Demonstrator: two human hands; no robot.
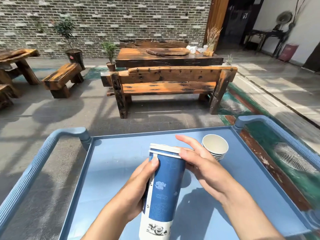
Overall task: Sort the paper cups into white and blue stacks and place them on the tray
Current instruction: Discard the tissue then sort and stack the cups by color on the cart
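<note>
A tall nested stack of paper cups (164,187), blue on the outside with a white cup showing at its lower end, is held up over the blue tray (110,163). My left hand (138,189) grips the stack around its middle from the left. My right hand (195,158) rests on the top rims of the stack, thumb and fingers on the uppermost cup, other fingers spread. A short stack of several cups (215,146) with white interiors stands upright on the tray at the far right.
The tray is the top of a blue cart with ribbed handles on the left (31,167) and right (277,130). Beyond it stand a wooden bench (166,85), a wooden table (169,58), a stool (62,78) and potted plants before a brick wall.
</note>
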